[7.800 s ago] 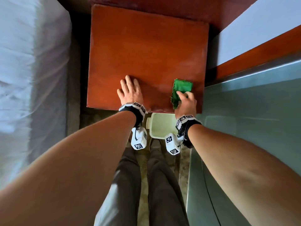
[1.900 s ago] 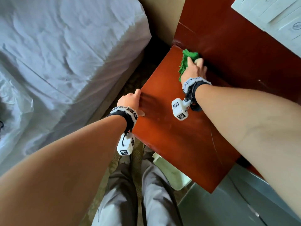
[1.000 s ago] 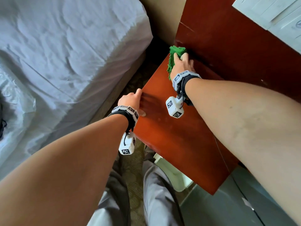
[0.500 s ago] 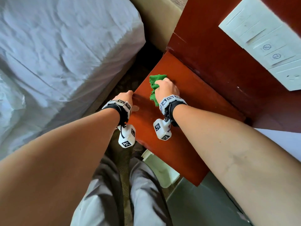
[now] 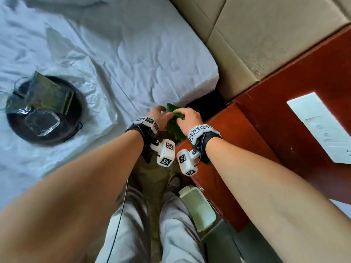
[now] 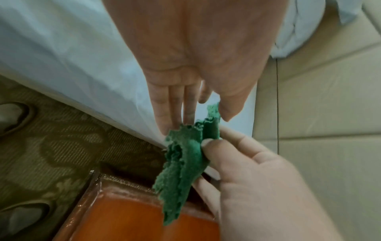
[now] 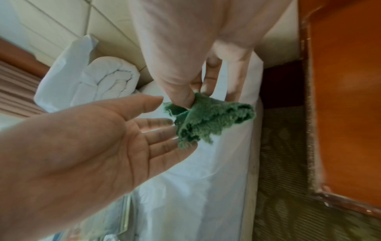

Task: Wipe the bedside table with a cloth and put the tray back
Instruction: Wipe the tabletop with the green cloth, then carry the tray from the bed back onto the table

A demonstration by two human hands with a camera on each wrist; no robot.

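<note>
Cloth: your right hand pinches the green cloth between thumb and fingers, hanging over the gap between bed and table.
Left hand: your left hand lies spread flat, fingertips touching the cloth.
Table: the reddish bedside table sits at 3 o'clock.
Tray: the dark round tray rests on the white bed at 9 o'clock.
Room: beige padded headboard at 1 o'clock; patterned carpet below.

Tray contents blurred; cloth partly hidden behind hands.
</note>
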